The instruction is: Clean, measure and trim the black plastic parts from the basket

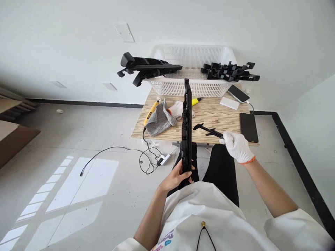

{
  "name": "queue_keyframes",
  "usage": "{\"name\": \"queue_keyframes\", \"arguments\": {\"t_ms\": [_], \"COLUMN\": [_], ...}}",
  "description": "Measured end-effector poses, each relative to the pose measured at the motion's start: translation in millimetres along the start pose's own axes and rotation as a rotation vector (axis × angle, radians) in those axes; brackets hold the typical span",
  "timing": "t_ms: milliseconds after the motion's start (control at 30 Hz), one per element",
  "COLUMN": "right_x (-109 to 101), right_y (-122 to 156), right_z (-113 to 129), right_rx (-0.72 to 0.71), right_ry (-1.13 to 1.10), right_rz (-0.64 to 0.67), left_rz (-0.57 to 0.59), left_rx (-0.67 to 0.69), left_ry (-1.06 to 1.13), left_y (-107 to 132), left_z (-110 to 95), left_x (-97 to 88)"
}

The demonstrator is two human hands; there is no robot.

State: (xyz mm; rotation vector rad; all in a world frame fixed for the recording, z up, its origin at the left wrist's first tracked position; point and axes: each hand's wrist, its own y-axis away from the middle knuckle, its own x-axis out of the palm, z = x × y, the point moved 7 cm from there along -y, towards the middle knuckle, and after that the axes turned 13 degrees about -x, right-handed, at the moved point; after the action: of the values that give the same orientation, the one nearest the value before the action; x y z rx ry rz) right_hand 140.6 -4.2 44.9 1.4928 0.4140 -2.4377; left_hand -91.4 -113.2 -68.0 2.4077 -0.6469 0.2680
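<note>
My bare left hand (pixel 180 176) is wrapped round the lower end of a long black plastic part (pixel 186 129), which stands nearly upright in view above my lap. In a white knit glove with an orange cuff, my right hand (pixel 237 146) grips one end of a vernier caliper (pixel 209 131). The caliper is black, and its jaws point left, toward the long part but apart from it. Both tools lie over the near edge of the wood-grain table (pixel 209 108).
Behind, a white plastic basket (pixel 180 88) carries long black parts (pixel 151 68) at left and smaller black parts (pixel 227 71) at right. On the table are a grey cloth (pixel 161 120), a yellow corded tool (pixel 151 113), a phone (pixel 238 94) and a black tablet-like slab (pixel 248 127). Cables (pixel 125 148) trail across the floor.
</note>
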Motion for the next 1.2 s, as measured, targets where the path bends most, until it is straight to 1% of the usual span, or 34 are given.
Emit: {"name": "queue_keyframes", "arguments": {"t_ms": [100,267,433,500,567,633,733,867,967,1033,1133,1200], "right_x": [-2,-2,-6,-7,-7,-9,-13,-15,-13,-11,-8,-5], "right_y": [2,8,8,3,-6,-16,-33,-51,-58,-59,-58,-56], "right_z": [-1,-8,-12,-7,0,9,23,38,44,44,41,41], "right_rx": [0.017,0.048,0.051,0.033,-0.002,-0.041,-0.098,-0.164,-0.224,-0.238,-0.26,-0.306], "right_ry": [-0.073,-0.077,-0.072,-0.061,-0.034,-0.004,0.052,0.192,0.32,0.362,0.438,0.511], "right_rz": [-0.029,-0.042,-0.099,-0.099,-0.079,-0.06,-0.03,0.065,0.151,0.2,0.252,0.273], "left_rz": [-0.066,-0.092,-0.094,-0.109,-0.139,-0.184,-0.238,-0.253,-0.246,-0.234,-0.197,-0.165], "left_rx": [0.001,0.109,0.206,0.225,0.221,0.205,0.191,0.16,0.151,0.149,0.15,0.152], "left_ry": [-0.041,-0.054,-0.051,-0.054,-0.067,-0.083,-0.109,-0.139,-0.13,-0.105,-0.071,-0.058], "left_y": [1,-1,-17,-25,-31,-33,-30,-21,-16,-15,-16,-18], "left_z": [-7,-46,-87,-98,-104,-105,-102,-94,-89,-85,-79,-76], "left_x": [-0.2,1.6,1.1,-0.4,-2.7,-5.7,-8.9,-10.3,-11.6,-12.2,-10.9,-8.6]}}
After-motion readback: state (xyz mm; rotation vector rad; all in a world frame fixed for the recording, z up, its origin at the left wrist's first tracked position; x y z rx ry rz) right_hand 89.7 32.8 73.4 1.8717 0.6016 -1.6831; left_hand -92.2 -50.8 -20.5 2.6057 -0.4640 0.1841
